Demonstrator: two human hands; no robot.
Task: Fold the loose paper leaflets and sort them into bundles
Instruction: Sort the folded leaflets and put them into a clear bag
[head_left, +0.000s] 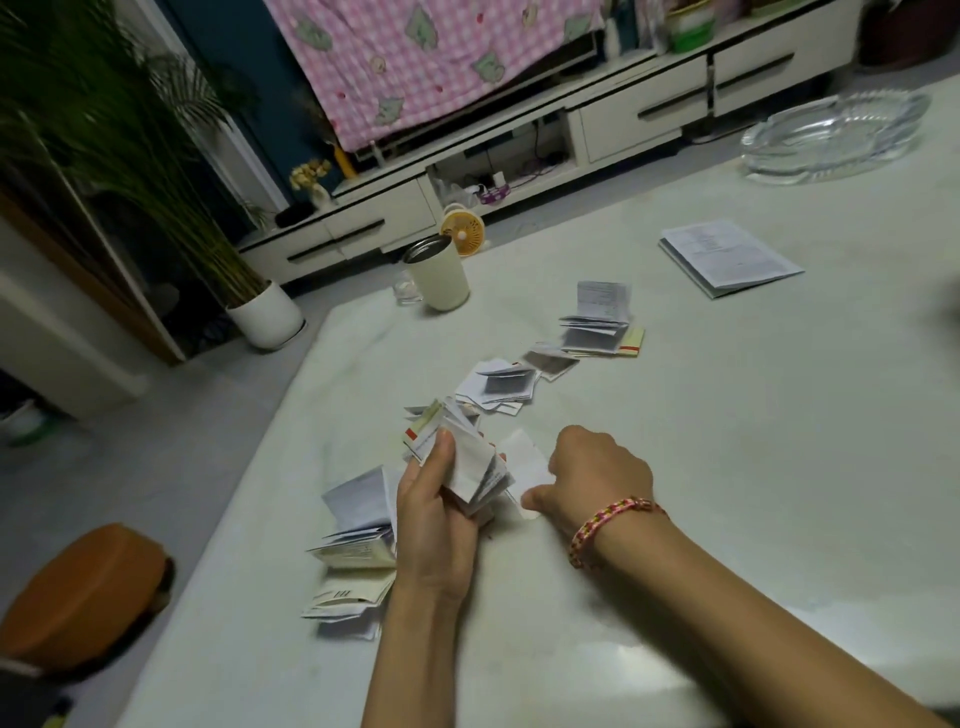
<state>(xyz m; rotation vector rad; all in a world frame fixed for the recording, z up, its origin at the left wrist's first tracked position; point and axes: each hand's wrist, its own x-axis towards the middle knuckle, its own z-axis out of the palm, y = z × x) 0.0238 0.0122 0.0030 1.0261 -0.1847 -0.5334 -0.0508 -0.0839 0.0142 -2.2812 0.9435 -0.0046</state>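
While your left hand (441, 514) grips a thick bundle of folded leaflets (470, 462) just above the desk (701, 426), your right hand (597, 473), fingers curled under, pinches one loose white leaflet (530, 462) right beside that bundle. Nearest you, to the left of your left wrist, a heap of folded leaflets (353, 551) lies fanned on the desk. Beyond your hands a scattered middle pile (498, 387) leads on to a tidier far stack (597, 332), with one folded piece standing at its back. Farther right, well apart, a flat set of larger sheets (727, 257) looks unfolded. I judge you well past halfway on the folding, since most pieces are already small. What remains is the leaflet in hand, those flat sheets, and squaring the heaps into proper bundles. Print covers many leaflets, and one in your bundle carries a red mark, but blur leaves no word readable.
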